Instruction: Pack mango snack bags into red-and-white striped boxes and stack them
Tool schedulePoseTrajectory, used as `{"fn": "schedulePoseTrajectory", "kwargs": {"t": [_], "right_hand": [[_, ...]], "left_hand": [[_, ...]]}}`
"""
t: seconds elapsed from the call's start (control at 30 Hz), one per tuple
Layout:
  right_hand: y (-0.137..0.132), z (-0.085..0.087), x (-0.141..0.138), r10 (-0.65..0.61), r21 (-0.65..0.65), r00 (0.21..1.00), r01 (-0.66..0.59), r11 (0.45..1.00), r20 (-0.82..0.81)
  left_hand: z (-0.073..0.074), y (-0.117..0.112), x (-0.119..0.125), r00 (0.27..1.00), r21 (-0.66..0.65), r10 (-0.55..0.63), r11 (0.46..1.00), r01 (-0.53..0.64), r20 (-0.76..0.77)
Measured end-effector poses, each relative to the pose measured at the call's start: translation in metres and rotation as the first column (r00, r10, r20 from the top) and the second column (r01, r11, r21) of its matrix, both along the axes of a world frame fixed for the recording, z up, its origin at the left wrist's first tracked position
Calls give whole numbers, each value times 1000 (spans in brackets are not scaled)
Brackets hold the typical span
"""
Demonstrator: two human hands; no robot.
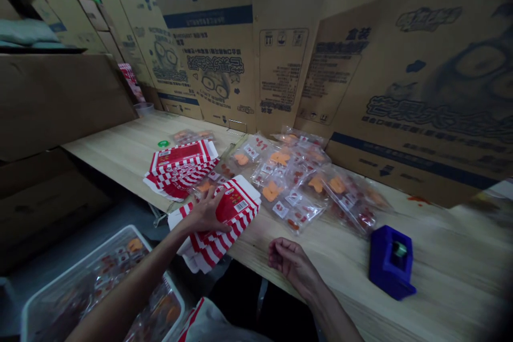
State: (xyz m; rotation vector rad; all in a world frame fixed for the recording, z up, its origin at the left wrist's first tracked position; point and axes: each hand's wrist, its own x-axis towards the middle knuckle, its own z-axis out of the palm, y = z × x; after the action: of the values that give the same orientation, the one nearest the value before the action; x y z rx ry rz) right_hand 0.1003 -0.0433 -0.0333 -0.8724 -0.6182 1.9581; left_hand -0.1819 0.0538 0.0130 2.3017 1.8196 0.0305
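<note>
My left hand [207,209] lies on top of a red-and-white striped carton [224,219] at the front edge of the wooden table [441,278], fingers spread over it. The carton is folded up and overhangs the edge. My right hand [289,262] rests on the table a little to the right, fingers loosely curled, with nothing visible in it. Behind the carton lies a stack of flat striped cartons [180,165]. To the right is a spread of clear packets [296,181] with orange and red pieces inside.
A blue tape dispenser [391,261] stands at the right. Large printed cardboard boxes [248,43] wall in the back of the table. A clear bin [104,283] of packets sits low at the left. A small green roll [163,144] and a plastic cup [143,109] are at the far left.
</note>
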Motion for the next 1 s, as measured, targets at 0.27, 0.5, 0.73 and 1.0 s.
{"fn": "schedulePoseTrajectory", "kwargs": {"t": [0.27, 0.5, 0.73, 1.0], "right_hand": [[1, -3, 0, -8, -16, 1000, 8, 1000, -9], [4, 1, -8, -14, 57, 999, 11, 998, 46], [9, 52, -27, -165, 437, 983, 116, 892, 77], [-8, 53, 13, -401, 502, 882, 237, 832, 247]], "left_hand": [[2, -1, -2, 998, -20, 8, 1000, -7, 58], [24, -10, 5, 992, 190, 26, 981, -49, 121], [81, -65, 55, 941, 384, -225, 916, 115, 254], [57, -85, 108, 787, 298, -177, 955, -9, 590]]}}
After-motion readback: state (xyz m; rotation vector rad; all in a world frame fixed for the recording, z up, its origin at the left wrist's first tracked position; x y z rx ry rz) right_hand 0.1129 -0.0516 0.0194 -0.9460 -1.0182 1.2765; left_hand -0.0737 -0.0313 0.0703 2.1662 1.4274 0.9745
